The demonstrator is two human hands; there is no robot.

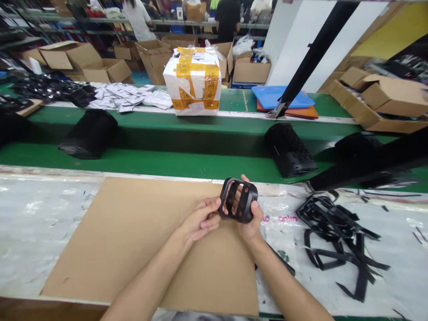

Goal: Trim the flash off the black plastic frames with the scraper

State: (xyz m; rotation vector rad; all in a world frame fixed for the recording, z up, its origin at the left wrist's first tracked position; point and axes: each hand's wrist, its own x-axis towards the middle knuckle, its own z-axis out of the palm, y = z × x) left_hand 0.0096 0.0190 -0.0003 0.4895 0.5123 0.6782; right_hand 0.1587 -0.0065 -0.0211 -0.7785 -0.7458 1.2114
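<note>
Between my two hands, above a sheet of brown cardboard [140, 240], is a black plastic frame [250, 200] with rounded corners and open slots. My right hand [251, 223] grips its right side, thumb on the front edge and fingers behind, partly seen through the slots. My left hand [204, 218] pinches the frame's left edge between thumb and fingers. Under my right forearm a dark, thin object [282, 261] lies on the white covering, partly hidden. To the right lies a tangled heap of black strips [334, 227].
Black housings [289, 149] lie on the green conveyor [174, 162]. A taped white box [194, 82], white paper pieces [120, 96] and a blue tray [281, 97] stand beyond it. A dark post [316, 58] rises at right. People work in the background.
</note>
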